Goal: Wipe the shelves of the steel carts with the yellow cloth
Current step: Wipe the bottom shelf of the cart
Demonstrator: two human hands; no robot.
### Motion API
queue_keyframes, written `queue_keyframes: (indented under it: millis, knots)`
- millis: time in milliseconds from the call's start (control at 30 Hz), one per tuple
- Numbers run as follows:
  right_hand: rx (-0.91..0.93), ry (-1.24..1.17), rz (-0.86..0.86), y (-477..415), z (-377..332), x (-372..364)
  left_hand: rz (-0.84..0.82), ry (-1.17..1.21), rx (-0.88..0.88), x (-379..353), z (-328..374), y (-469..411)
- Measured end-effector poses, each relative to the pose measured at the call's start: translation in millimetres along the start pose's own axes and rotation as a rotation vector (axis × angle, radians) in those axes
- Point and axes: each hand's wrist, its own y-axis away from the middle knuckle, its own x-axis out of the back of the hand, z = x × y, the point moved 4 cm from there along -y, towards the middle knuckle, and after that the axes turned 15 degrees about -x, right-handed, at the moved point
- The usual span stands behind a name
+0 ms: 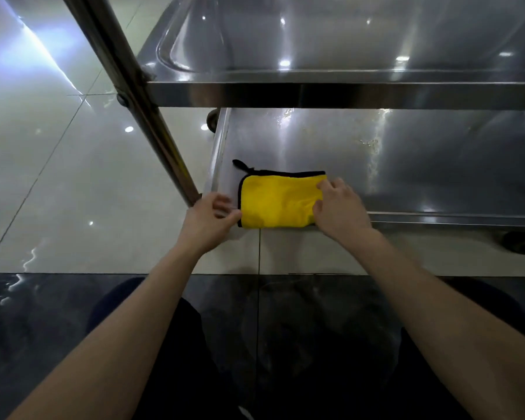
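While your right hand [340, 207] pinches the yellow cloth [278, 201] and left hand [209, 216] sits loose beside it, the fold may slip. Cloth lies at the shelf [315, 140] lip: could drop.

Right grip [341, 207] pinching and covering right end of cloth [276, 201]; that edge hiding. Left grip [208, 216] blurring beside cloth's left edge, touching or holding unclear. Upper shelf [346, 92] hiding back of lower shelf [422, 165]; both running off right edge. Post [134, 95] running off top. Near wheel [523, 242] getting cut at right edge; far wheel [212, 116] mostly hiding behind lower shelf. Forearms [119, 328] running off bottom edge.
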Motion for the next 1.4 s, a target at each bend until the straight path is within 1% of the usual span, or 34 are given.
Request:
queue_keyframes:
  millis: [67, 100, 167, 200, 267, 300, 400, 433, 500, 533, 633, 700, 833, 933, 1000, 1167, 1400]
  knots:
    - [0.059, 0.054, 0.073, 7, -15, -6, -0.039, 0.076, 0.209, 3, -27, 21]
    - [0.084, 0.089, 0.114, 7, -23, -6, -0.023, 0.109, 0.302, 8, -37, 25]
    - [0.163, 0.082, 0.197, 6, -44, -5, 0.085, 0.142, 0.410, 28, -46, 26]
    - [0.218, 0.038, 0.221, 7, -55, -4, 0.142, 0.149, 0.419, 40, -46, 24]
    - [0.289, -0.040, 0.213, 6, -74, -9, 0.207, 0.182, 0.344, 61, -36, 13]
    - [0.281, -0.029, 0.181, 3, -80, -17, 0.216, 0.207, 0.274, 70, -30, 4]
    - [0.160, 0.104, 0.023, -10, -77, -56, 0.199, 0.253, 0.082, 84, -9, -20]
    - [0.141, 0.136, -0.004, -12, -73, -72, 0.203, 0.248, 0.019, 83, -7, -27]
    - [0.144, 0.162, 0.036, -13, -68, -94, 0.247, 0.275, -0.076, 72, -5, -34]
    - [0.141, 0.157, 0.065, -15, -67, -100, 0.280, 0.317, -0.091, 64, -7, -35]
    - [0.135, 0.154, 0.068, -27, -66, -106, 0.380, 0.423, -0.097, 48, -16, -37]
    - [0.125, 0.177, 0.056, -45, -66, -103, 0.401, 0.448, -0.107, 45, -20, -39]
    - [0.052, 0.173, 0.046, -107, -74, -91, 0.476, 0.510, -0.124, 37, -27, -39]
    - [-0.023, 0.192, 0.034, -147, -101, -86, 0.543, 0.538, -0.137, 34, -27, -40]
    - [-0.016, 0.191, 0.012, -156, -130, -87, 0.578, 0.533, -0.133, 34, -26, -41]
    - [0.101, 0.199, 0.005, -131, -180, -103, 0.631, 0.533, -0.104, 31, -26, -40]
    - [0.205, 0.219, 0.019, -67, -170, -123, 0.674, 0.502, -0.121, 32, -31, -42]
